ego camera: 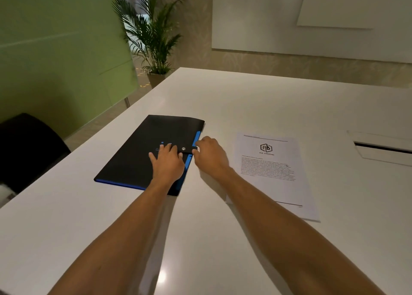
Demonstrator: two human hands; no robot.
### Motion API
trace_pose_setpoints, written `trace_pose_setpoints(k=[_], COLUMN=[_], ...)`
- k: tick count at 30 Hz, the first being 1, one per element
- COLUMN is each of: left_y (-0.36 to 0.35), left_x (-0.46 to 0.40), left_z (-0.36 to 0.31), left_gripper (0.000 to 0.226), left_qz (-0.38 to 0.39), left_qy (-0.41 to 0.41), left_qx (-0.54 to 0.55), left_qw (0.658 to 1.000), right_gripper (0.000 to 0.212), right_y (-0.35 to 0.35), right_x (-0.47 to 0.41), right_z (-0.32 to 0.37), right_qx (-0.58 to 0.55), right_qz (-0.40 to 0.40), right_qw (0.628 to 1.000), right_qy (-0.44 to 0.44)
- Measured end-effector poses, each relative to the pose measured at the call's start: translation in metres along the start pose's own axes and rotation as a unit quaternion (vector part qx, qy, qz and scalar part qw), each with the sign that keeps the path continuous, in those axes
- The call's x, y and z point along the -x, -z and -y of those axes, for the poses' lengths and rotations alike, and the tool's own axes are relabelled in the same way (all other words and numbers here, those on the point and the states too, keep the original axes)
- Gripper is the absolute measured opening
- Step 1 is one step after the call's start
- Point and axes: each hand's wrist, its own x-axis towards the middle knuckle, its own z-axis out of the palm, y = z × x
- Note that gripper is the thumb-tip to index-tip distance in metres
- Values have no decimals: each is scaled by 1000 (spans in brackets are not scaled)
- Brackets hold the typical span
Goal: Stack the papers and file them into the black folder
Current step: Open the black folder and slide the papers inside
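Observation:
A closed black folder [142,147] with blue edges lies on the white table [245,98], left of centre. A black strap with a silver snap [183,148] crosses its right edge. My left hand [167,163] rests flat on the cover, fingers spread, just left of the snap. My right hand [209,155] is at the folder's right edge with its fingers curled around the strap's end. A stack of printed papers [274,174] with a logo on top lies flat to the right of my right forearm.
A cable slot with a white flap [383,148] is set in the table at the far right. A black chair [29,147] stands at the left edge. A potted palm [153,36] and a green partition [55,49] are beyond the table.

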Motion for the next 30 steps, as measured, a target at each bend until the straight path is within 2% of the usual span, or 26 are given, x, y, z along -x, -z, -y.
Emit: trace_pose_setpoints(k=[4,9,13,19,21,26,30], left_y=[-4,-3,-4,-8,-8,-9,-10], left_x=[4,5,5,3,3,1,-1], left_z=[2,3,2,6,6,4,3], left_gripper=[40,47,48,58,56,63,69], left_qz=[17,30,34,47,44,52,58], left_qy=[-5,-11,-19,-36,-29,-14,-13], left_qx=[6,-3,-16,-38,-26,-18,-37], left_qw=[1000,999,999,998,998,998,998], right_gripper=[27,25,19,28,25,27,25], right_y=[-23,-40,-39,-42,-41,-37,-39], right_x=[-12,-19,-26,-30,-32,-38,-39], right_z=[9,15,19,24,24,17,13], right_qx=[47,107,211,287,262,94,-25], right_qz=[18,-1,24,47,33,24,-8], right_qw=[999,994,973,944,954,995,993], right_qy=[19,35,93,157,143,9,-116])
